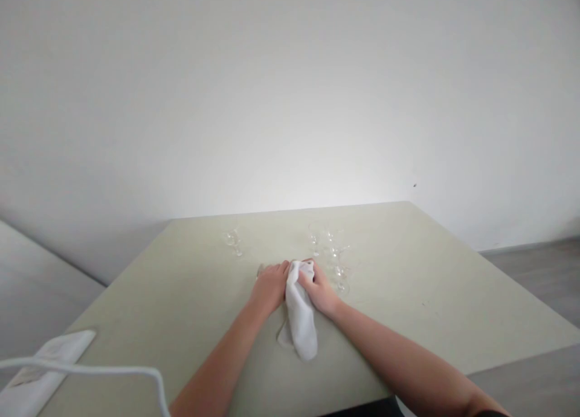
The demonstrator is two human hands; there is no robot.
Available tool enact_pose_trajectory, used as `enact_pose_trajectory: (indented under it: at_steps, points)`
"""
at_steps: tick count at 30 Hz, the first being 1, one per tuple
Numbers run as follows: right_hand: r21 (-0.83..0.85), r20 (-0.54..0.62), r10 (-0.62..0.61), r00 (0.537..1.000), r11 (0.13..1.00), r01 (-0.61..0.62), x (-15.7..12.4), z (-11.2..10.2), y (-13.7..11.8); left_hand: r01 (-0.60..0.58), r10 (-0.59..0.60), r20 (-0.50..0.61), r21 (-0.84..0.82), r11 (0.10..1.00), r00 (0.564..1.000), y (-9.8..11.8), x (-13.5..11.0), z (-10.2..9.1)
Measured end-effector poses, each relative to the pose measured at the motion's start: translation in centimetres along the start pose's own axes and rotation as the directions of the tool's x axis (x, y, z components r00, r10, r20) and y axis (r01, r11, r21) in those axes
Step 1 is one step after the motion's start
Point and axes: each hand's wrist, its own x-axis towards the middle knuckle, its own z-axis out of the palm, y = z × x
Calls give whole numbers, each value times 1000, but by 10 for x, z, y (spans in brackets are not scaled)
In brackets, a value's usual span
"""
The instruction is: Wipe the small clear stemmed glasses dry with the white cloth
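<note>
My right hand (319, 290) is closed around a white cloth (301, 323), which hangs down in folds over the table. Beside it, my left hand (270, 285) is closed, its fingers meeting the cloth's upper end. A small part of a clear glass (260, 271) shows at the outer edge of my left hand; the rest is hidden by the fingers. Just right of my right hand stand several clear stemmed glasses (335, 252). Farther off to the left is more clear glassware (232, 238), faint against the table.
The pale table (181, 308) reaches back to a white wall (290, 103). At the near left lie a white flat packet (54, 359) and a white cable (109, 369) crossing in front of it. Grey floor (539, 278) shows beyond the right edge.
</note>
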Motion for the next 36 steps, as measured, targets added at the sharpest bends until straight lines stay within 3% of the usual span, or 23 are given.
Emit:
enact_pose_trajectory:
  at_steps: [2,3,5,8,10,12,14,16,18,20,23,25,26,28,30,33,36]
  points:
    - [-194,131,-152,980,965,175,-2,-8,-7,35,-24,112,-100,994,993,-5,-1,0]
    - [-242,168,-201,965,941,238,-3,-10,-10,35,-21,117,-118,992,993,-7,-2,-1]
    - [-269,182,-226,957,925,270,-4,-9,-13,2,-1,15,-77,997,1000,-8,-4,-2]
    - [-141,32,-70,997,987,74,-2,0,-9,-55,66,-207,57,997,976,-4,-6,-2]
    - [28,-25,67,997,997,-66,1,5,-4,-53,82,-257,115,992,963,2,-5,-1]
    - [109,-17,112,994,988,-110,2,4,0,-1,26,-217,113,994,976,6,-3,0]
    - [12,7,55,998,998,-56,1,-2,-3,64,-59,-89,57,996,994,5,0,1]
    - [-205,84,-75,994,975,91,-2,-9,-9,107,-107,75,4,994,991,2,1,0]
    - [-311,206,-187,960,918,246,-4,-13,-14,106,-103,152,-10,994,983,-3,0,-1]
    - [-312,202,-197,959,915,254,-5,-11,-15,69,-69,88,3,998,994,-5,-3,-2]
    - [-74,52,2,999,997,2,-2,-2,-4,8,-3,-89,50,999,996,0,-5,-2]
    - [196,70,166,984,965,-177,0,3,3,-10,24,-141,97,995,990,5,-5,-2]
    - [244,88,197,976,946,-213,1,3,4,-16,30,-134,109,994,991,7,-4,-2]
    - [161,82,146,986,974,-158,0,-1,2,6,-1,-63,85,996,998,7,-2,-3]
    - [-86,96,-18,995,996,26,-3,-6,-4,54,-54,58,15,998,997,3,-2,-4]
    - [-273,186,-166,968,938,214,-5,-9,-9,92,-83,167,-44,995,982,-3,-4,-4]
    - [-186,106,-62,992,979,81,-2,-3,1,42,-41,55,-14,999,998,-2,-7,-2]
